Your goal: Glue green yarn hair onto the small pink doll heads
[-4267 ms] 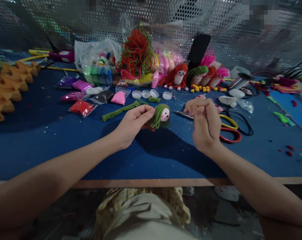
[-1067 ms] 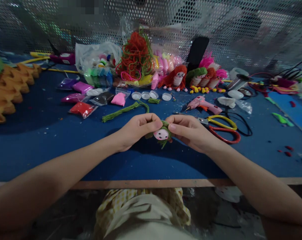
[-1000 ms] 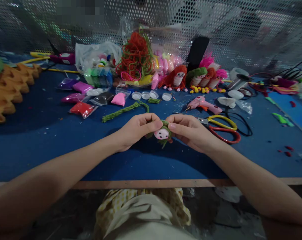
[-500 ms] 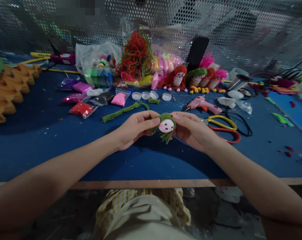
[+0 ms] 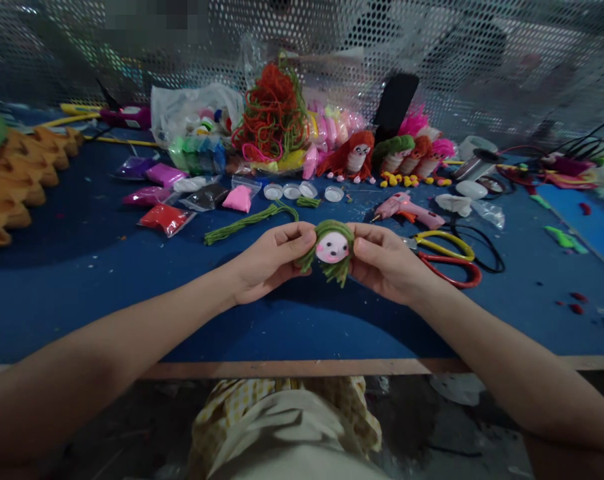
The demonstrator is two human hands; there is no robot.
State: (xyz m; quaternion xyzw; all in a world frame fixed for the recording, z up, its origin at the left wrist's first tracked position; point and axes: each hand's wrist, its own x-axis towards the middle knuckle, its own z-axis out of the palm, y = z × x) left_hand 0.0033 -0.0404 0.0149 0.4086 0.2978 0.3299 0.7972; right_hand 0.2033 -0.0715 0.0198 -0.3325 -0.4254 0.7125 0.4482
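Observation:
Between my two hands is a small doll head (image 5: pixel 332 248) with a white round face, dark eyes, pink cheeks and green yarn hair. My left hand (image 5: pixel 275 259) pinches its left side, thumb on the yarn. On the other side my right hand (image 5: pixel 382 257) grips it with thumb and fingers. Loose yarn ends hang below the face. Beyond my left hand lies a bundle of green yarn (image 5: pixel 242 225), near a short cut piece of green yarn (image 5: pixel 308 202). Scissors (image 5: pixel 449 272) with yellow and red handles lie just right of my right hand.
A pink glue gun (image 5: pixel 407 210) lies behind the scissors. Bags of coloured clay (image 5: pixel 166 219) and clear round lids (image 5: pixel 334 194) sit further back. Finished yarn dolls (image 5: pixel 357 157) stand beside a heap of red and green yarn (image 5: pixel 273 113). An orange egg tray (image 5: pixel 19 180) is far left.
The doll head has turned and risen slightly, so its face now shows more squarely. My right thumb has shifted from its top edge down to its side.

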